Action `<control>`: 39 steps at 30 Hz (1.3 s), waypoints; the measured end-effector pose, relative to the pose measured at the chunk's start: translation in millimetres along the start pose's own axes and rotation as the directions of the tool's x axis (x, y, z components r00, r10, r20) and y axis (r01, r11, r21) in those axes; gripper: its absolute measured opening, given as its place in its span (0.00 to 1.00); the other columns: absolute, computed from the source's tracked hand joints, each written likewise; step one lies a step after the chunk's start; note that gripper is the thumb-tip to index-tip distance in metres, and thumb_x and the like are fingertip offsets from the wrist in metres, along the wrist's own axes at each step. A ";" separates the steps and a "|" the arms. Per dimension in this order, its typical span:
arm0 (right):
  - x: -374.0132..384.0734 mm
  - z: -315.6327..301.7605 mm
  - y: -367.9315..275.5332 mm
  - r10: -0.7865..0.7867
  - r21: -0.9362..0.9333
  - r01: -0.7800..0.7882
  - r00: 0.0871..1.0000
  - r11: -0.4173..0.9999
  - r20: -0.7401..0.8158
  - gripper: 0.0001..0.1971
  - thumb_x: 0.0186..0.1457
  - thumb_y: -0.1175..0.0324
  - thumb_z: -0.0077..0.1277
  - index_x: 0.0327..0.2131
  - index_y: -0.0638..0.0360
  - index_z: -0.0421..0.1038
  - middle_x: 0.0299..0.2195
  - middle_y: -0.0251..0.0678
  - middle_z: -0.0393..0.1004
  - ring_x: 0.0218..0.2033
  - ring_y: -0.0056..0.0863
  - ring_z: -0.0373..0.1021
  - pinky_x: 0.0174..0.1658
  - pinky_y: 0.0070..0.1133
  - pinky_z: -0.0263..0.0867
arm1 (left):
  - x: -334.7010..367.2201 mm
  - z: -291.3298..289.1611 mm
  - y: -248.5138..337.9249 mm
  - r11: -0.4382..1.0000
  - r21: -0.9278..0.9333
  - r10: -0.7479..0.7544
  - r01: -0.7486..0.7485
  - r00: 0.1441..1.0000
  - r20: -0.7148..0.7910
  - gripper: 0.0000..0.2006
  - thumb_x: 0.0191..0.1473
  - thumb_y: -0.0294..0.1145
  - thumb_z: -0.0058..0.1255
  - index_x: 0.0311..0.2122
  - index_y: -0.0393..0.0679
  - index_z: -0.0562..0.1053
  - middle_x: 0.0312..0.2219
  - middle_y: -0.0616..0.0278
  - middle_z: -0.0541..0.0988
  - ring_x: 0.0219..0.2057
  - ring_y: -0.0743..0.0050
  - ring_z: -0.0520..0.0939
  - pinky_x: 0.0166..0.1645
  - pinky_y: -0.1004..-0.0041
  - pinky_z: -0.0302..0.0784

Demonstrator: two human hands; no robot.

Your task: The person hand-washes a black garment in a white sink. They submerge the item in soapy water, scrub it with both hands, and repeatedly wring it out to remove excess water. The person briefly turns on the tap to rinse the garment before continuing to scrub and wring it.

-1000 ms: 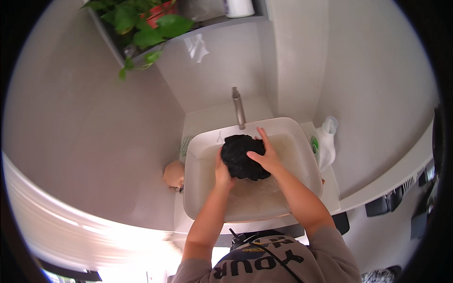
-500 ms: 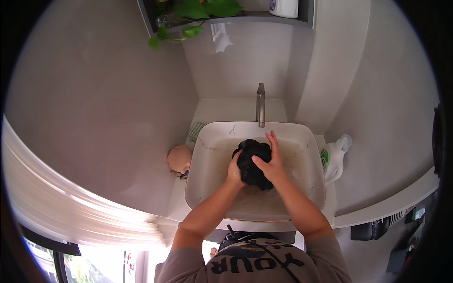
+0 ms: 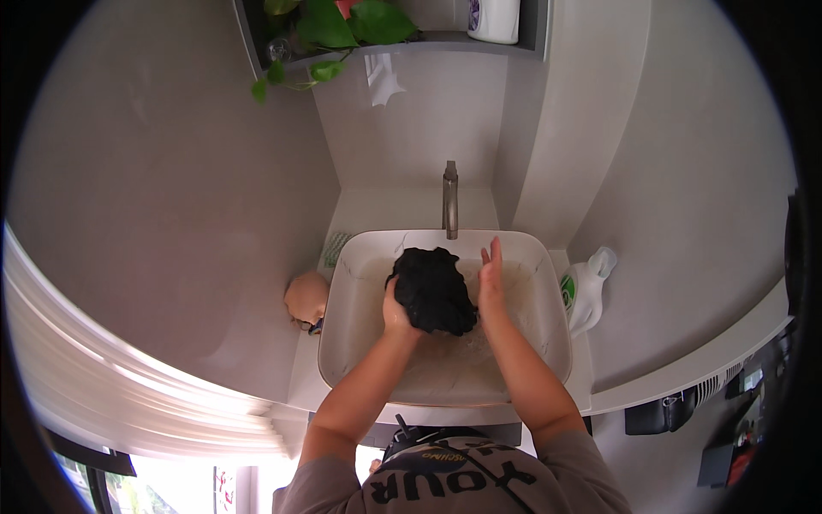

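A bunched black cloth (image 3: 432, 291) is held over the water in a white, marble-veined sink (image 3: 342, 360). My left hand (image 3: 398, 313) grips its left side, with the fingers mostly hidden behind and under the fabric. On the other side, my right hand (image 3: 491, 278) is held upright with its fingers stretched out, just beside the cloth's right edge and holding nothing. Cloudy water (image 3: 445, 368) lies in the basin around both hands.
A metal faucet (image 3: 450, 201) rises behind the sink. To the right stands a white detergent bottle (image 3: 586, 295); at the left lie a beige rounded object (image 3: 306, 297) and a green patterned item (image 3: 336, 247). A shelf (image 3: 428, 47) above holds a leafy plant (image 3: 330, 26).
My right hand has come off the black cloth and straightened its fingers. The cloth looks more spread out in my left hand. The whole view has shifted slightly.
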State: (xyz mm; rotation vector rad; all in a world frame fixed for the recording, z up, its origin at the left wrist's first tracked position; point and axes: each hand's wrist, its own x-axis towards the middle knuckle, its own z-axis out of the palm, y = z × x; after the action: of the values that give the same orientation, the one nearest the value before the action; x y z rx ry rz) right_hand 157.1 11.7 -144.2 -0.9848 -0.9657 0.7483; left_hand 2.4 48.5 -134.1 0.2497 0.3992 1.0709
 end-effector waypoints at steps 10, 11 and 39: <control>-7.5 12.6 -25.4 0.543 0.494 -0.515 0.834 0.700 0.100 0.51 0.45 0.23 0.29 0.65 0.42 0.31 0.66 0.36 0.29 0.66 0.39 0.35 0.61 0.49 0.40 | -3.4 28.9 15.0 0.989 -0.084 0.127 -0.123 0.991 0.045 0.22 0.57 0.45 0.35 0.51 0.42 0.67 0.48 0.55 0.72 0.48 0.56 0.74 0.54 0.58 0.69; -4.0 7.6 -25.5 0.504 0.487 -0.487 0.857 0.725 0.107 0.51 0.45 0.23 0.29 0.65 0.42 0.30 0.66 0.36 0.29 0.66 0.40 0.36 0.61 0.48 0.40 | -2.1 23.8 10.9 0.997 -0.040 0.069 -0.069 0.998 0.000 0.22 0.56 0.45 0.38 0.51 0.41 0.67 0.47 0.54 0.72 0.47 0.56 0.75 0.53 0.58 0.70; -9.5 9.7 -3.1 0.159 -0.022 -0.158 0.987 0.987 0.035 0.45 0.56 0.64 0.49 0.64 0.51 0.24 0.60 0.47 0.50 0.58 0.33 0.53 0.58 0.24 0.52 | 12.4 -35.7 -38.9 0.994 0.096 -0.051 0.057 0.997 -0.059 0.24 0.56 0.47 0.40 0.48 0.37 0.68 0.40 0.52 0.76 0.39 0.59 0.79 0.46 0.65 0.75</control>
State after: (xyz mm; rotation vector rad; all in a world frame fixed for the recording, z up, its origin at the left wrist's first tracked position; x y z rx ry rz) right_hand 144.8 5.6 -142.2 -1.0766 -0.9350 0.8936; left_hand 23.2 41.9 -183.8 0.2946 0.5067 1.0083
